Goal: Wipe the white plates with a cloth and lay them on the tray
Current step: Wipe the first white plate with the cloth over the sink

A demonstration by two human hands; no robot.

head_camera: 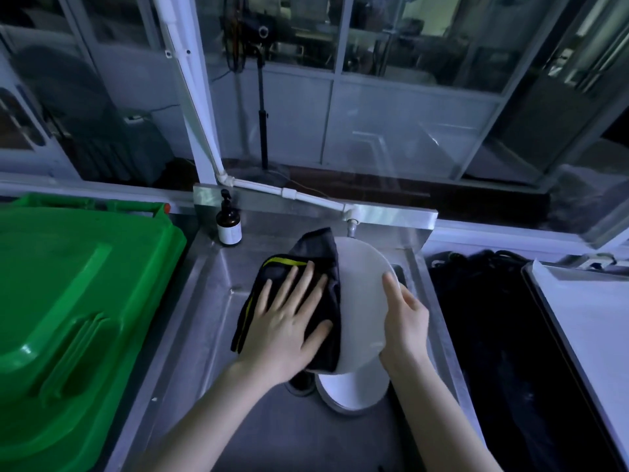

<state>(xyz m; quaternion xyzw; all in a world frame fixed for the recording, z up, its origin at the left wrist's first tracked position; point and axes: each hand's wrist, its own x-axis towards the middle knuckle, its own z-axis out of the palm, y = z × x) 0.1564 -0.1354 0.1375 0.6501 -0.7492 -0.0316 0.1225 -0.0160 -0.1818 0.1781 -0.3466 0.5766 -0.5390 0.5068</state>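
I hold a white plate (362, 294) tilted on edge above the steel sink (204, 301). My right hand (405, 321) grips its right rim, thumb on the face. My left hand (289, 318) lies flat with spread fingers on a dark cloth (306, 264) with a yellow stripe, pressing it against the plate's left side. Below, more white plates (354, 390) lie stacked in the sink basin. At the right edge sits a white tray (592, 321) with a dark rim.
A green plastic bin lid (68, 301) fills the left side. A brown pump bottle (228, 223) stands at the sink's back left corner. A tap (352, 226) on a white pipe hangs behind the plate. A black surface (493, 335) lies between sink and tray.
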